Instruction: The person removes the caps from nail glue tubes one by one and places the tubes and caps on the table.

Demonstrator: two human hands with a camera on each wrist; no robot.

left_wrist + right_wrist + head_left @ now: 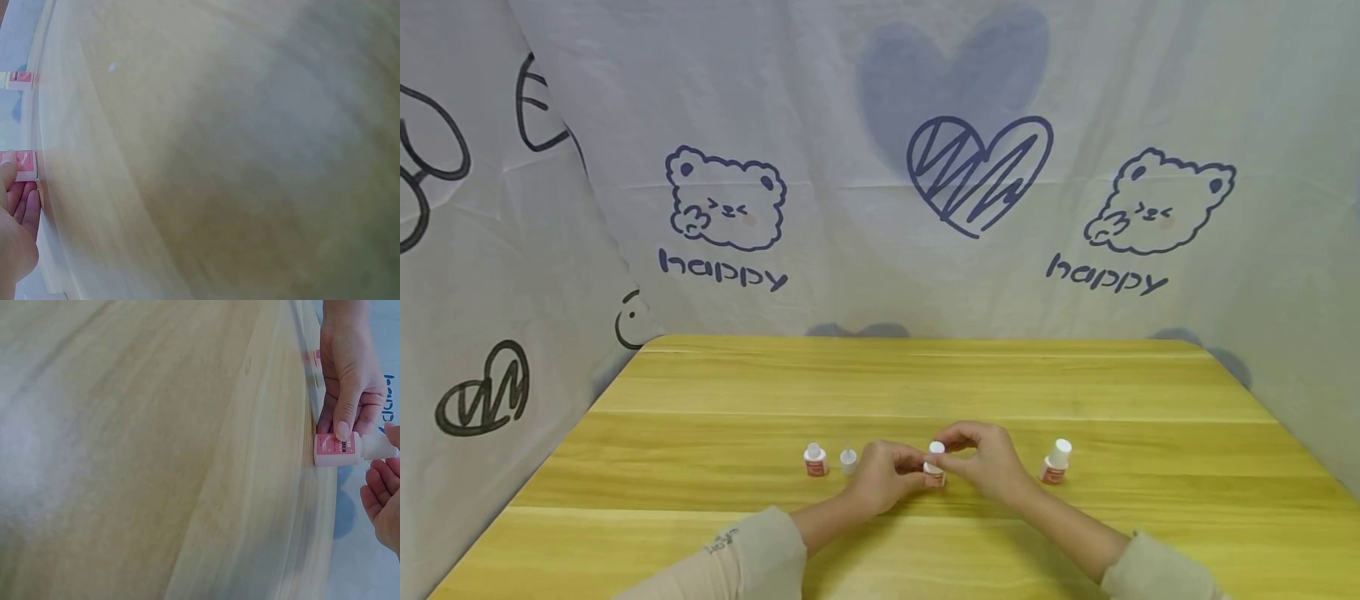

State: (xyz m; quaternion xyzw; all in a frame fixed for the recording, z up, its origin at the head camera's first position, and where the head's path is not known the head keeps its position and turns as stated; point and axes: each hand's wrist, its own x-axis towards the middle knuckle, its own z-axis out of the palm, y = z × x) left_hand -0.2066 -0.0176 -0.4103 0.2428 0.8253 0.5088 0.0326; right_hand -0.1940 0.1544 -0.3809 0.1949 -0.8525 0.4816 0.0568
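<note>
White cap (936,447) tops the middle bottle (334,451), which is upright at the tabletop (880,383) between both hands. Left hand (880,479): grip clamped on the bottle body, thumb on the label. Right hand (988,457): grip clamped on the cap (can't tell how tightly it sits). Just left of the left hand, a loose cap (848,463) rests on the tabletop, thin tip up; an uncapped bottle (816,463) stands just beside that. Right bottle (1057,462) stands capped, well apart from the right hand, pinkish label like the others. Pale sleeves (767,554) on both arms. Backdrop is white cloth (850,275) printed with a scribbled blue heart (981,175) and two bears (727,225), "happy" under each. Left wrist view is mostly blurry tabletop; hand, held bottle and right bottle squeeze into its left edge.
</note>
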